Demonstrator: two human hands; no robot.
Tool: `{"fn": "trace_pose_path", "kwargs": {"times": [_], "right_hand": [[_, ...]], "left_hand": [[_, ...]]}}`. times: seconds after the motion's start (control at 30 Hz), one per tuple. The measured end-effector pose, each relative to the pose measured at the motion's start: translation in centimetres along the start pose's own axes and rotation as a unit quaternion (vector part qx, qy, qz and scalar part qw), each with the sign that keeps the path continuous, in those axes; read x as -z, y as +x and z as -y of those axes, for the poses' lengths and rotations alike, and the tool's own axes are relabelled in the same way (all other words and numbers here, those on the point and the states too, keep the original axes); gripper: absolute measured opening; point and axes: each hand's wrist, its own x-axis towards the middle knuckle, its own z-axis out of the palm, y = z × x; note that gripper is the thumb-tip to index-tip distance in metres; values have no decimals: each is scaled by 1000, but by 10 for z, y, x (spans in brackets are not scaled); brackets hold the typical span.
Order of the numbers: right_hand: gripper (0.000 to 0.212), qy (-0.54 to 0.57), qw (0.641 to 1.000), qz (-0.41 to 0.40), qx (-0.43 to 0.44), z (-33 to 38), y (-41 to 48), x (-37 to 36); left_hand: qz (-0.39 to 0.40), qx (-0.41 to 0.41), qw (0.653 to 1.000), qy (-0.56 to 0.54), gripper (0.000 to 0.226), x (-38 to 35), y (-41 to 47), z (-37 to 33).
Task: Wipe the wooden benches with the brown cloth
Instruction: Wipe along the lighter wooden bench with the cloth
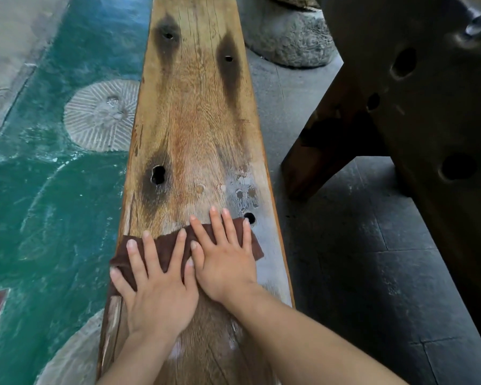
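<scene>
A long wooden bench (195,115) runs away from me, its plank marked by dark stains and several holes. A brown cloth (165,245) lies spread across the plank's width near me. My left hand (156,284) presses flat on the cloth's left part, fingers apart, little finger at the bench's left edge. My right hand (224,259) lies flat on the cloth's right part, touching the left hand. A pale dusty patch shows on the wood just beyond the right hand, near a hole.
A green painted floor (47,195) with a round ribbed stone disc (102,115) lies left of the bench. Dark floor tiles (358,259) are on the right, with a dark wooden table or bench (417,112) and a large stone (286,37) beyond.
</scene>
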Motion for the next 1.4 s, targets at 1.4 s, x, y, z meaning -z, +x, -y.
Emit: {"fn": "trace_pose_path", "kwargs": {"times": [1.4], "right_hand": [[51,1,998,43,-35,-16,129,42]], "left_hand": [[91,-84,992,-19,53,38,144,-25]]}}
